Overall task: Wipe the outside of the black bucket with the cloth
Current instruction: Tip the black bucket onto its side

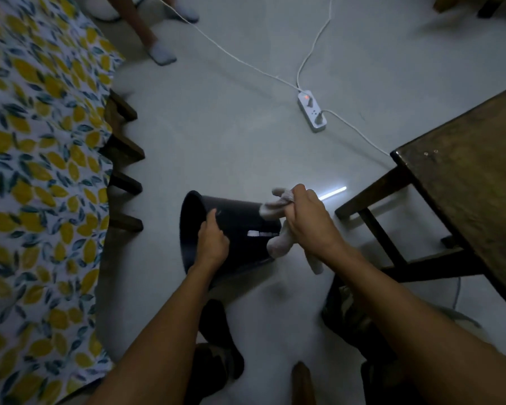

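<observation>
The black bucket (240, 226) is tipped on its side above the grey floor, its open mouth facing left and its base to the right. My left hand (212, 242) grips the rim at the mouth, fingers curled over the edge. My right hand (304, 217) is closed on a pale grey cloth (278, 244) and presses it against the bucket's base end. Loose parts of the cloth hang below and stick out above that hand. A small white label shows on the bucket's side.
A table with a lemon-print cloth (41, 171) fills the left. A dark wooden table (465, 182) stands at the right. A white power strip (311, 111) with cables lies on the floor beyond. Another person's feet (161, 54) stand at the top left.
</observation>
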A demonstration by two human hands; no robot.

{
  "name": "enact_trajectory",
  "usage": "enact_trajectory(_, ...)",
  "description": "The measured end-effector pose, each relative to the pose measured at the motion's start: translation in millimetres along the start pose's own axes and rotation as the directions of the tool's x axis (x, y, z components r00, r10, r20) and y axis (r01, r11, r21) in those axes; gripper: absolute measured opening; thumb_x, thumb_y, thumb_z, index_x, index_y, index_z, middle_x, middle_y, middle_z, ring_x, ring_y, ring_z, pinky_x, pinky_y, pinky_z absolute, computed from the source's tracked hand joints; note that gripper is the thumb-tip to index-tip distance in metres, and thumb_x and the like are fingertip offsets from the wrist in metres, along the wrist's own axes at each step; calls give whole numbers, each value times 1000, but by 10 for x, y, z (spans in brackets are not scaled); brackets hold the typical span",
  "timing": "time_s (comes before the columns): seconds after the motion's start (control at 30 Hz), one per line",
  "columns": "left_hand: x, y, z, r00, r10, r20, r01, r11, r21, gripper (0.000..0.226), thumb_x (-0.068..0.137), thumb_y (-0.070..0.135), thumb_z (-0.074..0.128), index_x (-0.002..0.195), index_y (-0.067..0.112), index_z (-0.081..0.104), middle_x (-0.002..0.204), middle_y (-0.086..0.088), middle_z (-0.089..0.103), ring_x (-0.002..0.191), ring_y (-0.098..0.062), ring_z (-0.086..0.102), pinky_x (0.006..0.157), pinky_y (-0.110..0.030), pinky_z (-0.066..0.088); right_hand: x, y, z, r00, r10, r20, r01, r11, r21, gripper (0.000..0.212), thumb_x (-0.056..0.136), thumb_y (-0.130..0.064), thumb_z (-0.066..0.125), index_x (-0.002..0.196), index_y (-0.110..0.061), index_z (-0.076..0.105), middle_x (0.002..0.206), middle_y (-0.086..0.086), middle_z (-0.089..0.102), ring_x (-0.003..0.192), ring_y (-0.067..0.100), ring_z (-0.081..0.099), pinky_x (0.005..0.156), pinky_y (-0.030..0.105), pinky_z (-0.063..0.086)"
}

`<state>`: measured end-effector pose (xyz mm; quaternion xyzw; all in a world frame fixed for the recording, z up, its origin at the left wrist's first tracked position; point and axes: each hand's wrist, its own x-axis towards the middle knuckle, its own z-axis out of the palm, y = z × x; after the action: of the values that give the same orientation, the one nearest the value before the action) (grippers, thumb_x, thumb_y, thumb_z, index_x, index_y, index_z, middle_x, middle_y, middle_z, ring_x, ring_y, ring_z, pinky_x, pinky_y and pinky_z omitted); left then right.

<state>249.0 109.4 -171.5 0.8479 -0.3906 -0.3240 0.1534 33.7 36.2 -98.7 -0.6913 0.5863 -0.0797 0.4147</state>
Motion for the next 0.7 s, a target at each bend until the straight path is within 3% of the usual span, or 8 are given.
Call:
enact_trajectory(0.13, -51, -117, -77, 999, -49, 24, 53, 981, -185, 62, 98, -3, 47, 154, 18, 31, 137, -18, 55, 109, -29, 61, 90, -38, 53, -65, -164, -48, 1000, -19, -14, 19, 1000, 1, 35, 97, -24, 30, 126, -22, 50, 127, 9, 57, 109, 29, 63, 93, 50, 57)
enact_trajectory(0.23, -76, -193, -43, 997, -61, 48, 71, 969, -237, 61, 100, -5, 44, 155, 17, 30, 146, -15, 49, 106, -19, 56, 80, -27, 44, -84, -185, -14, 998, -49, -30, 48, 998, -38, 32, 100, -26, 31, 126, -22, 49, 129, 9, 59, 108, 27, 64, 92, 48, 58)
enact_trajectory(0.4, 8, -464, -26, 995, -84, 48, 94, 960, -265, 61, 100, -3, 45, 156, 14, 28, 152, -13, 43, 110, -15, 48, 86, -27, 41, -79, -187, 84, 999, -49, -22, 47, 997, -65, 29, 103, -20, 35, 126, -21, 52, 130, 8, 59, 109, 27, 64, 92, 47, 58)
enact_trajectory(0.5, 131, -643, -62, 993, -97, 60, 108, 971, -215, 67, 97, 2, 55, 157, 15, 27, 152, -16, 41, 124, -25, 52, 98, -34, 46, -54, -173, 165, 997, -76, -20, 74, 993, -94, 27, 106, -19, 39, 129, -20, 53, 132, 8, 60, 110, 28, 64, 92, 48, 56)
enact_trajectory(0.63, 232, -887, -53, 978, -122, 169, 134, 989, -61, 110, 78, 29, 86, 160, 21, 13, 158, -13, 11, 140, -36, 34, 114, -41, 35, -40, -176, 316, 998, -64, 13, 65, 994, -89, 31, 105, -29, 36, 129, -19, 52, 132, 7, 61, 110, 24, 64, 92, 45, 57)
enact_trajectory(0.7, 266, -963, -21, 979, -111, 173, 110, 994, 16, 128, 67, 35, 93, 161, 23, 7, 163, -10, -6, 149, -37, 18, 118, -46, 29, -53, -171, 374, 996, -92, 19, 94, 989, -112, 36, 103, -32, 39, 130, -13, 53, 126, 7, 60, 102, 21, 61, 85, 34, 52)
